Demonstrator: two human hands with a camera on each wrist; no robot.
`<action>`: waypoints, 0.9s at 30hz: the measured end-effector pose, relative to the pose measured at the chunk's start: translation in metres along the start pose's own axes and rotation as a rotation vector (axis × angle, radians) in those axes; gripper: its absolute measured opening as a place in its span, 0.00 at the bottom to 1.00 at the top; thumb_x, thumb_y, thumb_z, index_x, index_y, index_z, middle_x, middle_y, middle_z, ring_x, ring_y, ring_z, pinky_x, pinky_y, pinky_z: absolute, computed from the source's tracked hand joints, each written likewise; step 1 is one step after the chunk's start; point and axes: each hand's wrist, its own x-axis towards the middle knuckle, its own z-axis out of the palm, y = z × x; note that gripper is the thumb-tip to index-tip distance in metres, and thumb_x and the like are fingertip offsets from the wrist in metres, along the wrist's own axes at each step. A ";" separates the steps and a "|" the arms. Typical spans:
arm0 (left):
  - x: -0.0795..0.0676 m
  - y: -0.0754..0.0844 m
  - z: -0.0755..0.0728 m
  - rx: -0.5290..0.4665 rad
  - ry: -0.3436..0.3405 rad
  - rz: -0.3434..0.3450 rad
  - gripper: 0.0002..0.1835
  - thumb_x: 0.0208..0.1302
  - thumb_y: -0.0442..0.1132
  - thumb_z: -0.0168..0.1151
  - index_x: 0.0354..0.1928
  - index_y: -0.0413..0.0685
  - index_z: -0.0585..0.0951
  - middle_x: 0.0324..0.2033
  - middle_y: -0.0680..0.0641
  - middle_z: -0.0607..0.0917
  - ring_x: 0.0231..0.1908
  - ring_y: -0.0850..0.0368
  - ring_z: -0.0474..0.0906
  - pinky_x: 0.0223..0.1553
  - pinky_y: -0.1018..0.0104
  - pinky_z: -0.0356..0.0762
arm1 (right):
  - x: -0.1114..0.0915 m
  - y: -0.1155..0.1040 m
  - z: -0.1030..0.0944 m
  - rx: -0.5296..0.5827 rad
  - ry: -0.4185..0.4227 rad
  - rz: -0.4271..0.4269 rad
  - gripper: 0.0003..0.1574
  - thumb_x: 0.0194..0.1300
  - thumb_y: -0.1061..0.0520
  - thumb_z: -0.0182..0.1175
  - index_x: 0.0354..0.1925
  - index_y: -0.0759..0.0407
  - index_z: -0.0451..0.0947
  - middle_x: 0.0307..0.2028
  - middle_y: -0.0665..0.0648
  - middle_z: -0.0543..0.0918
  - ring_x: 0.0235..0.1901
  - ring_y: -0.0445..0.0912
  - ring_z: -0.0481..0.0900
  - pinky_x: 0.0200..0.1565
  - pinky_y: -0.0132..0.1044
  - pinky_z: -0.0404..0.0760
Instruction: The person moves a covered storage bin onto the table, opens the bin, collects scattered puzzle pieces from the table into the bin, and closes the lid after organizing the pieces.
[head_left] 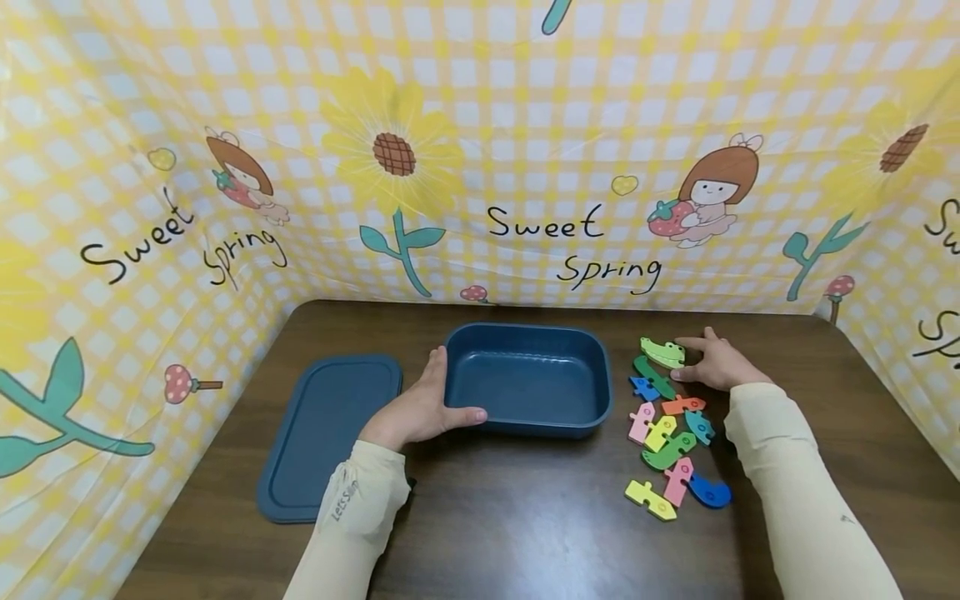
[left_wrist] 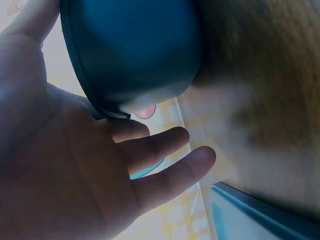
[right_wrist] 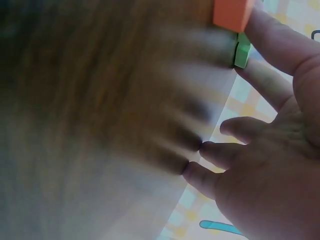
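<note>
A deep blue rectangular box (head_left: 528,421) stands uncovered, with no contents visible inside. My left hand (head_left: 420,407) rests against its front left corner, thumb along the front wall and fingers on the left side. Seen from the left wrist, several fingers (left_wrist: 170,177) stretch out straight past the box. To the right lies a group of coloured wooden puzzle pieces (head_left: 670,450). My right hand (head_left: 718,363) reaches over the far end, thumb and index finger on either side of a light green crocodile-head piece (head_left: 662,352). The other fingers are spread; a firm pinch is not visible.
A flat blue lid (head_left: 337,433) lies on the brown table (head_left: 517,517), left of the box. Several pieces, yellow, pink, green, orange and blue, lie close together or overlapping near my right forearm. A yellow checked cloth (head_left: 480,150) stands behind and at both sides.
</note>
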 end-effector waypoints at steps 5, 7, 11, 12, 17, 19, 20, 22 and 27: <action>-0.001 -0.001 -0.001 -0.002 0.003 0.001 0.68 0.61 0.65 0.68 0.79 0.48 0.27 0.79 0.43 0.32 0.76 0.40 0.41 0.69 0.41 0.52 | 0.002 -0.004 0.002 0.006 0.013 -0.007 0.47 0.67 0.51 0.68 0.73 0.71 0.60 0.73 0.83 0.35 0.69 0.81 0.36 0.63 0.75 0.46; -0.001 -0.001 -0.001 -0.002 0.007 0.003 0.67 0.61 0.65 0.68 0.79 0.47 0.28 0.79 0.43 0.32 0.77 0.40 0.39 0.70 0.41 0.51 | 0.001 -0.004 0.003 0.010 0.022 -0.016 0.47 0.67 0.51 0.68 0.72 0.72 0.61 0.73 0.83 0.36 0.69 0.80 0.38 0.63 0.74 0.47; -0.002 0.000 0.000 0.000 0.005 0.002 0.67 0.61 0.65 0.68 0.80 0.46 0.29 0.79 0.44 0.32 0.77 0.41 0.38 0.70 0.40 0.49 | -0.004 -0.003 0.002 0.033 0.039 -0.026 0.47 0.67 0.49 0.67 0.69 0.76 0.62 0.73 0.82 0.37 0.70 0.79 0.42 0.64 0.71 0.50; -0.002 0.000 0.000 0.000 0.004 0.002 0.67 0.61 0.65 0.68 0.80 0.46 0.30 0.79 0.44 0.32 0.77 0.41 0.38 0.70 0.41 0.49 | -0.005 -0.003 0.001 0.043 0.045 -0.027 0.47 0.67 0.48 0.67 0.69 0.77 0.62 0.73 0.82 0.37 0.70 0.79 0.42 0.64 0.71 0.50; -0.001 0.000 0.001 0.004 0.009 0.000 0.68 0.60 0.65 0.69 0.80 0.47 0.30 0.79 0.44 0.33 0.77 0.41 0.39 0.70 0.41 0.50 | -0.011 -0.008 0.001 0.097 0.064 -0.039 0.48 0.68 0.44 0.66 0.70 0.76 0.61 0.75 0.78 0.38 0.71 0.78 0.41 0.64 0.72 0.50; -0.001 0.000 0.001 0.007 0.013 -0.001 0.68 0.60 0.65 0.69 0.80 0.47 0.30 0.79 0.43 0.33 0.77 0.42 0.39 0.70 0.42 0.50 | -0.011 -0.014 0.000 0.125 0.069 -0.048 0.49 0.68 0.43 0.66 0.71 0.74 0.61 0.76 0.76 0.37 0.71 0.77 0.41 0.64 0.72 0.50; -0.001 0.000 0.001 0.006 0.013 -0.003 0.68 0.60 0.65 0.69 0.80 0.47 0.30 0.79 0.44 0.33 0.77 0.42 0.39 0.70 0.42 0.49 | -0.011 -0.018 0.000 0.136 0.074 -0.057 0.50 0.68 0.43 0.66 0.72 0.73 0.61 0.77 0.75 0.37 0.72 0.76 0.41 0.64 0.72 0.50; -0.001 0.000 0.000 0.003 0.013 -0.007 0.68 0.60 0.65 0.69 0.80 0.48 0.30 0.79 0.44 0.33 0.77 0.42 0.38 0.71 0.42 0.49 | -0.011 -0.026 0.000 0.153 0.084 -0.078 0.49 0.68 0.43 0.67 0.72 0.71 0.61 0.77 0.73 0.37 0.72 0.75 0.42 0.64 0.72 0.51; -0.001 -0.001 0.000 -0.002 0.017 0.000 0.68 0.60 0.65 0.69 0.80 0.48 0.30 0.79 0.44 0.33 0.77 0.43 0.38 0.71 0.42 0.49 | -0.011 -0.048 0.000 0.153 0.111 -0.149 0.47 0.67 0.44 0.67 0.72 0.69 0.63 0.78 0.71 0.40 0.73 0.73 0.44 0.64 0.71 0.53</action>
